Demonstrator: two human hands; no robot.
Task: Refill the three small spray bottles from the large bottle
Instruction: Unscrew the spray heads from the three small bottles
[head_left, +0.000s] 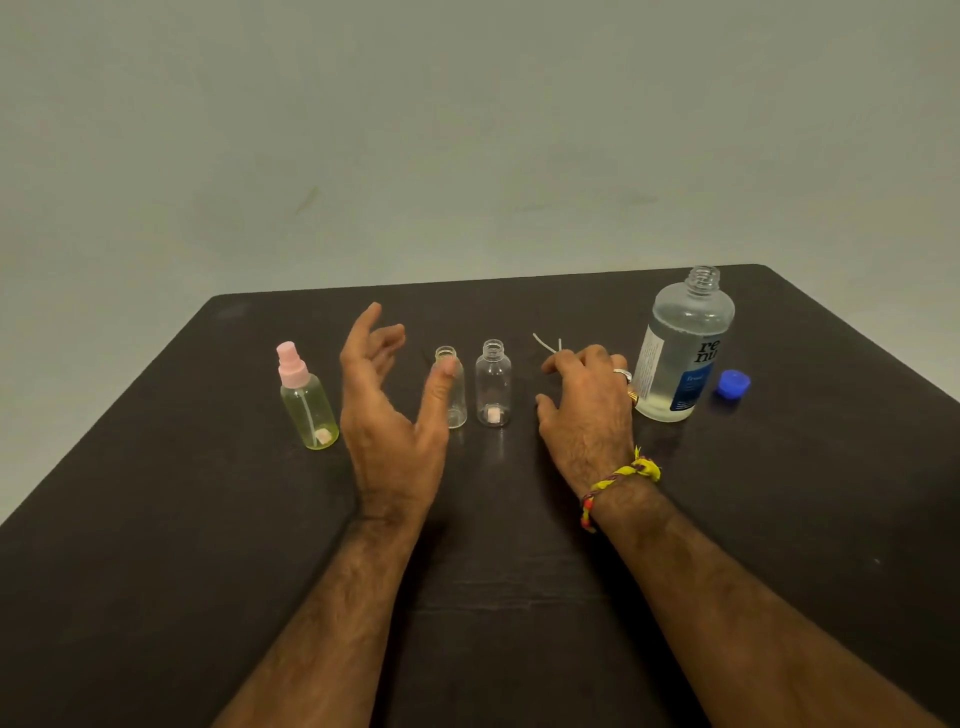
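1. Your left hand (387, 415) is raised on edge above the tabletop (156, 519), fingers spread apart and loosely bent, holding nothing. Its thumb crosses in front of the open small bottle (453, 387); you cannot tell from this view whether it touches the bottle.
2. Your right hand (584, 400) lies palm down, its fingers curled together over something at the fingertips. 2 thin white tubes (545, 344) stick out beyond those fingertips; what they join to is hidden under the hand.
3. A yellow and red braided band (618, 480) circles your right wrist, and a ring (622, 374) sits on a finger of that hand.
4. Take the large bottle (680, 353) as your landmark. It stands upright at the far right of the tabletop, neck uncapped, clear liquid filling most of it, just beside your right hand.
5. Its blue cap (733, 383) lies just right of the large bottle.
6. Left of the large bottle, past your right hand, stands a second open small bottle (493, 384), upright, clear, with a small pale piece at its bottom.
7. The open small bottle behind your left thumb stands next in the row, further left.
8. Farthest left from the large bottle stands the capped small bottle (306, 402), its pink spray head on, tinted yellowish-green.
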